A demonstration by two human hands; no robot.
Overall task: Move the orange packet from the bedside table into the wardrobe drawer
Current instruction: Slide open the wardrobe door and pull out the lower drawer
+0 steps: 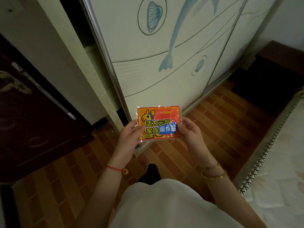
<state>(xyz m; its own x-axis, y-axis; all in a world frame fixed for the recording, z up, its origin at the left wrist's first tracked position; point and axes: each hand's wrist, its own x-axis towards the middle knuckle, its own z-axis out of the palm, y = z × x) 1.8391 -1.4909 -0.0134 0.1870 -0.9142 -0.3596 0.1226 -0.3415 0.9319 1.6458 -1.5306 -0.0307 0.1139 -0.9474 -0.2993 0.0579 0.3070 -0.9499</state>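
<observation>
The orange packet (158, 123), flat and glossy with a yellow cartoon animal and bold lettering, is held face up in front of me at waist height. My left hand (130, 134) pinches its left edge and my right hand (189, 130) pinches its right edge. Just beyond it stands the wardrobe (164, 71), its white sliding door printed with a blue dolphin and shells. That door is slid partly aside, leaving a dark gap (92, 51) at its left. No drawer can be made out in the gap.
A dark wooden door (32, 112) with a metal handle stands open at the left. A dark bedside table (279, 63) sits at the right beside the wardrobe. The bed edge with a fringed cover (271, 162) runs along the right. Brown brick-pattern floor (213, 116) lies below.
</observation>
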